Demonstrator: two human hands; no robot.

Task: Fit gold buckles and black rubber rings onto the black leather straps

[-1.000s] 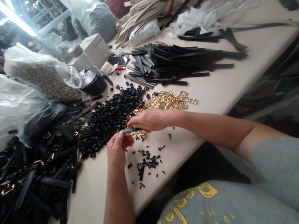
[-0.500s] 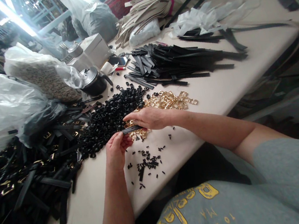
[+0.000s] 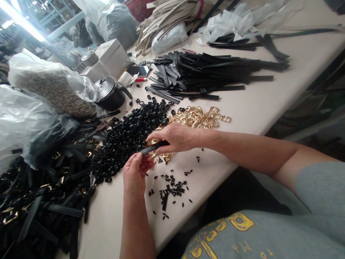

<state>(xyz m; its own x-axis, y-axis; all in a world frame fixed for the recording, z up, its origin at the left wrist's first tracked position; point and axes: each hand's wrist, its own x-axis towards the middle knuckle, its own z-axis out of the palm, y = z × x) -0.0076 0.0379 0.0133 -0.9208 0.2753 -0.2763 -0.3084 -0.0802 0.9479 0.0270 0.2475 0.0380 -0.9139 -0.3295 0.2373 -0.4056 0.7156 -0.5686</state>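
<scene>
A short black leather strap (image 3: 152,148) is stretched between my two hands, above the edge of a heap of gold buckles (image 3: 199,116). My left hand (image 3: 135,174) pinches its left end between thumb and fingers. At the other end, my right hand (image 3: 178,137) is closed around the strap, with its fingers bent over the buckles. Just beyond my hands lies a big pile of small black loops (image 3: 129,125). Nearer my body, small black bits (image 3: 173,186) are scattered on the table.
A tangle of black straps with gold buckles (image 3: 35,210) covers the left side of the table (image 3: 111,242). Loose black straps (image 3: 206,72) lie behind the buckles. A lidded dark pot (image 3: 109,95), a phone (image 3: 138,71) and a filled plastic bag (image 3: 52,87) stand farther back.
My right fingers have bent and closed around the right end of the strap, and more of that end now shows. My left hand keeps its pinch. The view has shifted slightly.
</scene>
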